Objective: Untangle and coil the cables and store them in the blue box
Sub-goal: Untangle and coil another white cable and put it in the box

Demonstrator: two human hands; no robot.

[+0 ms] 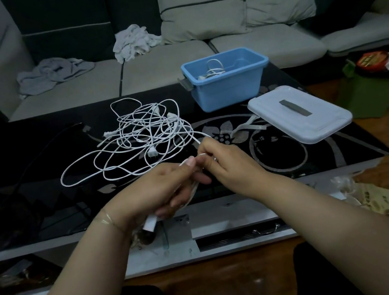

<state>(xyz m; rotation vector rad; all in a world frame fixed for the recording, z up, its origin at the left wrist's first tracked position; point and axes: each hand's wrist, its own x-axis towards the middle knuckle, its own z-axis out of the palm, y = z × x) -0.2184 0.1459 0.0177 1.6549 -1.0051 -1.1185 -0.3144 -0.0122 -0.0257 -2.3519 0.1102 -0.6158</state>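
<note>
A tangle of white cables [140,135] lies spread on the black glass table [43,196]. One strand runs from the tangle into my right hand [227,165], which pinches it. My left hand [164,190] grips a small coil of the same white cable, with a white plug end [150,223] sticking out below the palm. Both hands meet above the table's front edge. The blue box [227,86] stands open at the back right of the table, with one coiled white cable [213,69] inside.
The box's pale lid [298,115] lies flat to the right of the box. A black cable [37,157] runs across the table's left side. Behind the table is a sofa [163,68] with crumpled clothes. Bags and clutter sit on the floor at right.
</note>
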